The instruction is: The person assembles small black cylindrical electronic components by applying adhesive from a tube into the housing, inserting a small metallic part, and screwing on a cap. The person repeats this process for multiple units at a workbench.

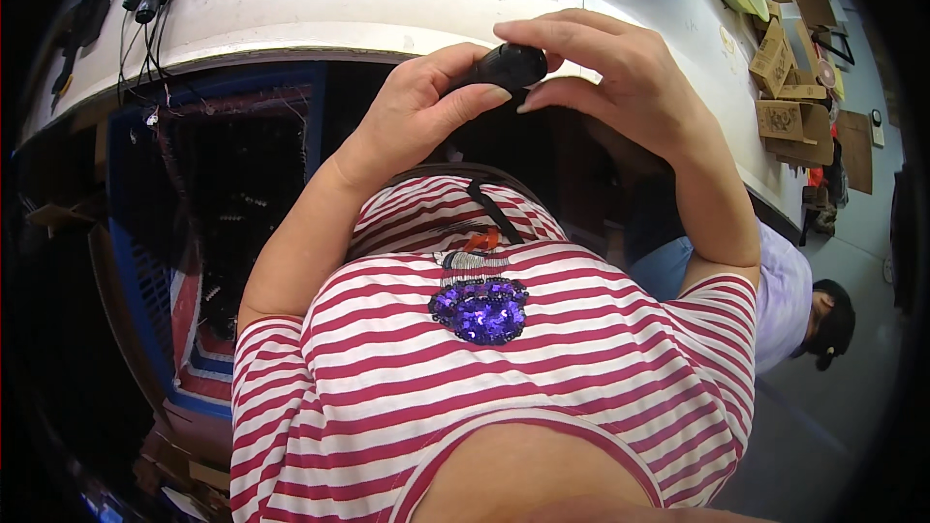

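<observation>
Your left hand (pixel 417 102) grips a glossy black, rounded object (pixel 513 68), its fingers wrapped around the near end and the thumb laid along it. Your right hand (pixel 635 73) curves about the other end, index finger and thumb parted above and below; whether its fingers touch the object, you can't tell. Just beyond your fingers runs the scuffed white worktop (pixel 339 0). Black cables with round connectors (pixel 155 0) lie on it, far left of them; brown cardboard boxes (pixel 775 58) stand well to their right. A blue plastic crate (pixel 145 276) sits left of and below them.
</observation>
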### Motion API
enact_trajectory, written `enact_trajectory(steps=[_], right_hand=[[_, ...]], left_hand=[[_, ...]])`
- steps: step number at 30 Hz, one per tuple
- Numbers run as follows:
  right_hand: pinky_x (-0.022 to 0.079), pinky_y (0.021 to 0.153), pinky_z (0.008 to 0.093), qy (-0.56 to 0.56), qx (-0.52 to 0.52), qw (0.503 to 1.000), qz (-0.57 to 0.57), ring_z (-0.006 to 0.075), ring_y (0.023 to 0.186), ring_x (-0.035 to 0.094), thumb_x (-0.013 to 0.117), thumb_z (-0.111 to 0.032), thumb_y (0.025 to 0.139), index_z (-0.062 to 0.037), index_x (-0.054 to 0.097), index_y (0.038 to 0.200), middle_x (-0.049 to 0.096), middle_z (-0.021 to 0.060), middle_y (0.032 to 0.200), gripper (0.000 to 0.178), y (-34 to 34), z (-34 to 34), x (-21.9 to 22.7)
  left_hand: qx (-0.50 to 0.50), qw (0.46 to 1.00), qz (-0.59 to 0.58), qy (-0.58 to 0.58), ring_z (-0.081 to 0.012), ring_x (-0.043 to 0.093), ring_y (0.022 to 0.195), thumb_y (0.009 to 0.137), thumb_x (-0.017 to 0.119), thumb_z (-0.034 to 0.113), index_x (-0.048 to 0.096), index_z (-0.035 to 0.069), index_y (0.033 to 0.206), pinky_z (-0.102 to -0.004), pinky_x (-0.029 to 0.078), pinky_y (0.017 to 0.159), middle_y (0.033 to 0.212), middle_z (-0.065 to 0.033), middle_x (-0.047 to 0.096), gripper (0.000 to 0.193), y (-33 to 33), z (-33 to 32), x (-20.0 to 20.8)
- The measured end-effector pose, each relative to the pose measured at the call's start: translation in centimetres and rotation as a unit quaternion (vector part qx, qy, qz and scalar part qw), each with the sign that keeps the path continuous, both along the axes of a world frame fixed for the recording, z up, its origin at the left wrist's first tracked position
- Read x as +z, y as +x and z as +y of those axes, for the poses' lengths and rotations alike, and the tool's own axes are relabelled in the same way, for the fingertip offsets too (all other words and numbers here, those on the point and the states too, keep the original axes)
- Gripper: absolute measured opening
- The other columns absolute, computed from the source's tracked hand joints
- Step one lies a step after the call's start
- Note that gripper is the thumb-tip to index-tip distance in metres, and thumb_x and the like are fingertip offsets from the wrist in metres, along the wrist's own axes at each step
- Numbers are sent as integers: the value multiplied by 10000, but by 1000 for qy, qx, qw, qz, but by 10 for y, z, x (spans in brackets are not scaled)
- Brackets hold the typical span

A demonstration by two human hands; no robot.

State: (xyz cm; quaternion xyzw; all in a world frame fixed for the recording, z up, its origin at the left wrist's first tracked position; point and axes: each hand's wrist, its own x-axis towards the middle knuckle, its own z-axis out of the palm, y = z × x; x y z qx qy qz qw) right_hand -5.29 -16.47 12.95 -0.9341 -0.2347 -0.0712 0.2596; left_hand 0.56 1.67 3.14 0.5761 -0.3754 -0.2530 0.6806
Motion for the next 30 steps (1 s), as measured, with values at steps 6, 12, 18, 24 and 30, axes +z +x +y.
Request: enact_trajectory(steps=[6,12,18,24,30], right_hand=[[491,608,271,-22,42,999,16,206,699,605,730,-160,663,-77,625,999,621,80,823,362,4,-10,-1],[492,619,263,-67,-64,994,54,191,692,618,745,-158,642,-60,636,959,630,74,796,349,-6,-2,2],[503,620,270,15,-15,1000,20,206,728,627,728,-144,656,-86,638,984,639,74,867,345,-5,-7,0],[517,690,285,67,21,997,38,224,833,627,693,-10,642,-90,641,1001,641,81,942,371,-4,-7,4],[515,688,275,54,15,998,41,205,834,630,714,-52,638,-87,631,1013,642,81,941,385,-4,-8,5]], left_hand=[[-65,996,61,-22,-70,501,679,846,572,194,589,24,982,-203,402,617,751,-11,562,219,0,-1,-3],[-16,1000,-3,15,-83,502,644,842,578,204,585,20,976,-217,403,596,716,-15,563,228,0,-4,-3],[-19,1000,2,-16,-92,512,668,837,590,207,570,19,1015,-222,413,615,754,-35,576,260,-4,-7,-2],[-16,1000,-4,-23,-95,515,687,837,595,198,563,19,1031,-222,418,632,775,-34,580,266,-5,-8,0],[-19,999,17,-29,-91,513,678,831,599,199,568,22,1022,-218,410,614,765,-39,581,263,-7,-8,-1]])
